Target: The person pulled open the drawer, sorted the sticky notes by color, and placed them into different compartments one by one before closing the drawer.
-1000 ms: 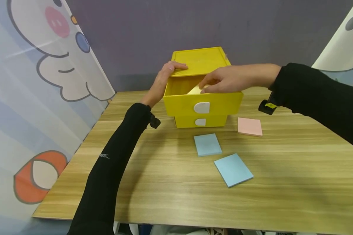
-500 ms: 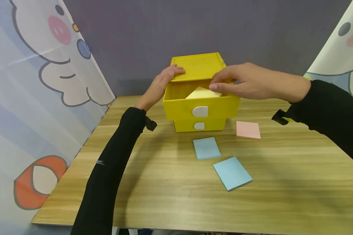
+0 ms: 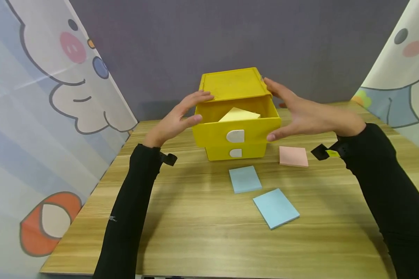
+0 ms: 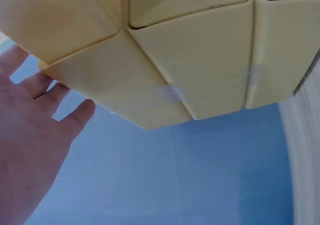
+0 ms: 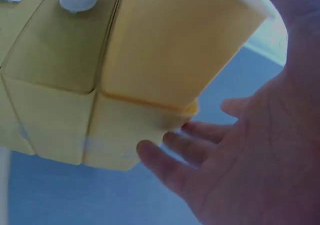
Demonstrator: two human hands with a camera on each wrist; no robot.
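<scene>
With its top drawer (image 3: 236, 124) out, your left hand (image 3: 176, 118) and right hand (image 3: 302, 114) flank the yellow box (image 3: 234, 112), grips spread wide, holding nothing.

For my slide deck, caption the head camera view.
Both open hands, left and right, flank a yellow drawer box with its top drawer open.

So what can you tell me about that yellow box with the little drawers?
The yellow plastic drawer box stands upright at the far middle of the wooden table. It has two stacked drawers with white half-round handles. The upper drawer is pulled out, a pale yellow sticky-note pad tilted inside. The left hand and right hand flank it, fingers spread.
</scene>
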